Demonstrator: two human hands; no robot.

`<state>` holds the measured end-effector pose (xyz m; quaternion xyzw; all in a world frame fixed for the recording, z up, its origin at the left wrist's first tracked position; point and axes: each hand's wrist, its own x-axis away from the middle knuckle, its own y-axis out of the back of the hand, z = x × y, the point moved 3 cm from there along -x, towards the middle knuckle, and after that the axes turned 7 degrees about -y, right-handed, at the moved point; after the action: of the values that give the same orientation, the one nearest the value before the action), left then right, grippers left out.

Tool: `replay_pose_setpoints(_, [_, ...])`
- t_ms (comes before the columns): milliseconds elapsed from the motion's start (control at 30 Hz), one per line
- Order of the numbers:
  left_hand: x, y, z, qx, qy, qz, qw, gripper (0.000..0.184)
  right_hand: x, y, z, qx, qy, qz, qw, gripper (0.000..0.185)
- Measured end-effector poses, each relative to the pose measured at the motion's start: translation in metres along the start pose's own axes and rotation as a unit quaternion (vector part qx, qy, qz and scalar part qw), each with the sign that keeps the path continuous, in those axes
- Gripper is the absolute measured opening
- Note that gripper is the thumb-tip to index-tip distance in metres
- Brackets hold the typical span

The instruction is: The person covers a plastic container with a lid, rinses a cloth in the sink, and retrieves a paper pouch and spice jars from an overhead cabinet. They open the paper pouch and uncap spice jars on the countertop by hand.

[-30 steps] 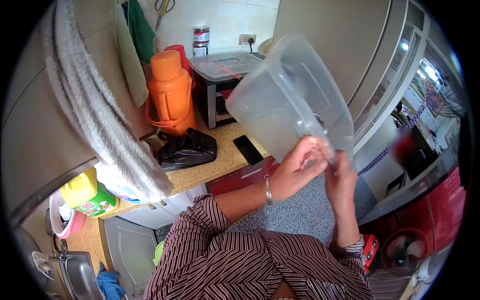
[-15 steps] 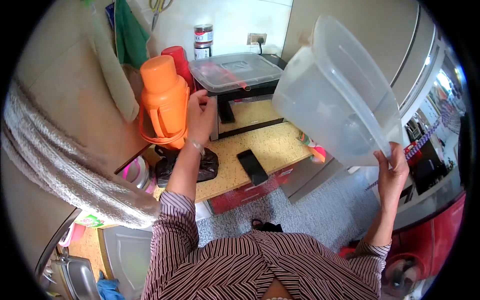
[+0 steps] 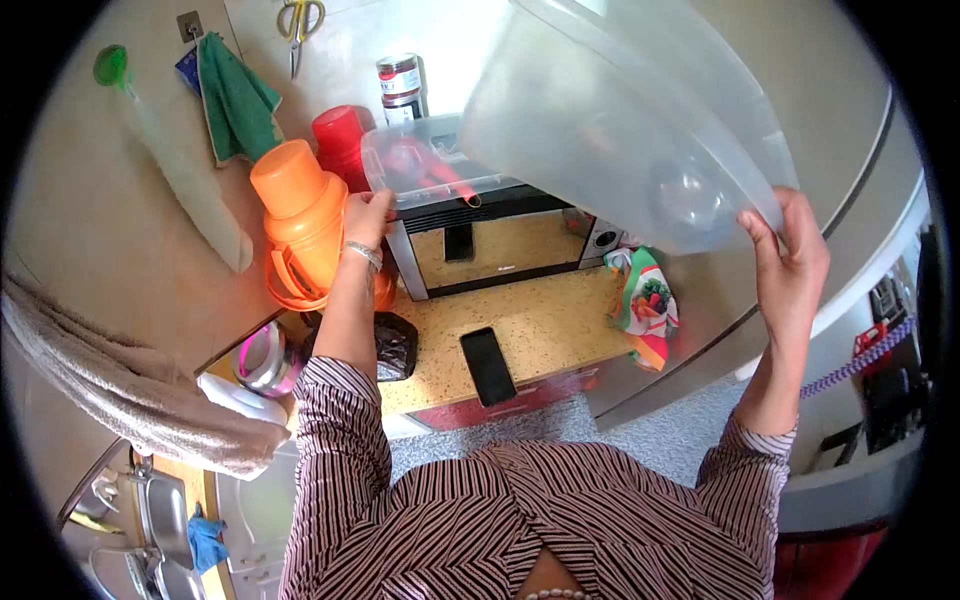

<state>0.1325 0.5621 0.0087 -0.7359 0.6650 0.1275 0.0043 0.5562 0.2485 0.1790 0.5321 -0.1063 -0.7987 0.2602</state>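
Head view | pinches clear tub (image 3: 600, 130) one-sided with right hand (image 3: 797, 255) | reaches lid (image 3: 425, 140) with left hand (image 3: 366, 220), cannot tell if gripping | risks knocking lid through tub's swing

My right hand (image 3: 793, 262) grips the rim of a clear plastic bin (image 3: 620, 130), tilted up beside it. My left hand (image 3: 368, 215) is at the near left corner of a clear lid (image 3: 425, 155) atop the microwave (image 3: 500, 250). Just left of that hand stands an orange flask (image 3: 300, 215); a black phone (image 3: 488, 367) lies between my forearms on the counter (image 3: 560, 325).
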Motion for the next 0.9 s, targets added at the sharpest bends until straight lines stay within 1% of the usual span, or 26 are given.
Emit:
replay_pose_setpoints(33, [0.008,-0.005,-0.004,-0.005,0.007,-0.005,1.0,0.037,-0.011,-0.008,-0.005,-0.002,0.01,0.005,1.0,0.024])
replay_pose_setpoints(67, [0.012,-0.009,-0.013,0.154,-0.002,-0.003,0.988,0.034,-0.022,-0.016,-0.004,-0.016,0.031,0.003,0.999,0.025])
replay_pose_setpoints(100, [0.014,-0.011,-0.021,0.311,-0.011,-0.002,0.95,0.031,-0.032,-0.023,-0.006,-0.019,0.031,0.008,0.999,0.025])
replay_pose_setpoints(133, [0.013,-0.011,-0.03,0.355,0.005,0.011,0.935,0.03,-0.041,-0.03,-0.007,-0.003,0.051,0.009,0.999,0.026])
replay_pose_setpoints(167, [0.016,-0.011,-0.036,0.351,0.007,0.008,0.936,0.03,-0.049,-0.038,-0.008,0.012,0.07,0.009,0.997,0.028])
replay_pose_setpoints(233, [0.029,-0.005,-0.056,0.377,-0.033,-0.012,0.926,0.028,-0.058,-0.054,-0.01,0.007,0.073,0.011,0.997,0.029])
replay_pose_setpoints(267, [0.03,0.002,-0.058,0.369,-0.037,-0.026,0.929,0.034,-0.064,-0.059,-0.011,0.005,0.082,0.008,0.997,0.031])
replay_pose_setpoints(300, [0.035,0.012,-0.063,0.366,-0.038,-0.026,0.93,0.034,-0.072,-0.063,-0.011,0.003,0.08,0.008,0.997,0.031])
replay_pose_setpoints(367, [0.057,0.032,-0.084,0.339,-0.107,-0.029,0.934,0.027,-0.083,-0.065,-0.012,-0.011,0.087,-0.021,0.996,0.029])
replay_pose_setpoints(400, [0.076,0.039,-0.099,0.333,-0.126,-0.033,0.934,0.028,-0.088,-0.064,-0.011,-0.013,0.086,-0.024,0.996,0.029])
replay_pose_setpoints(467, [0.104,0.066,-0.113,0.327,-0.168,-0.029,0.929,0.033,-0.091,-0.07,-0.01,0.004,0.054,-0.011,0.998,0.029])
replay_pose_setpoints(500, [0.122,0.079,-0.12,0.326,-0.207,-0.039,0.922,0.036,-0.097,-0.075,-0.012,0.001,0.054,-0.015,0.998,0.029])
replay_pose_setpoints(567, [0.147,0.116,-0.122,0.355,-0.229,-0.033,0.906,0.041,-0.105,-0.081,-0.015,-0.067,0.09,-0.047,0.993,0.029])
replay_pose_setpoints(600, [0.166,0.125,-0.129,0.36,-0.238,-0.047,0.901,0.044,-0.106,-0.075,-0.006,-0.069,0.09,-0.051,0.992,0.029])
replay_pose_setpoints(667, [0.202,0.141,-0.139,0.377,-0.27,-0.068,0.883,0.047,-0.11,-0.069,0.015,0.009,0.027,0.068,0.997,0.035])
replay_pose_setpoints(700, [0.212,0.15,-0.142,0.391,-0.288,-0.079,0.871,0.048,-0.126,-0.084,0.001,0.01,0.026,0.069,0.997,0.035])
replay_pose_setpoints(733, [0.222,0.157,-0.144,0.387,-0.287,-0.11,0.869,0.051,-0.144,-0.108,-0.025,0.055,0.083,0.07,0.993,0.029])
replay_pose_setpoints(767, [0.229,0.166,-0.144,0.376,-0.294,-0.119,0.871,0.055,-0.153,-0.125,-0.039,0.101,0.141,0.07,0.982,0.026])
replay_pose_setpoints(800, [0.232,0.172,-0.145,0.389,-0.292,-0.146,0.862,0.054,-0.155,-0.131,-0.035,0.102,0.141,0.068,0.982,0.026])
replay_pose_setpoints(833, [0.236,0.177,-0.144,0.399,-0.289,-0.174,0.853,0.053,-0.154,-0.14,-0.029,0.078,0.154,0.085,0.981,0.024])
replay_pose_setpoints(900, [0.235,0.192,-0.141,0.415,-0.291,-0.161,0.847,0.055,-0.158,-0.162,-0.026,0.052,0.168,0.107,0.979,0.024])
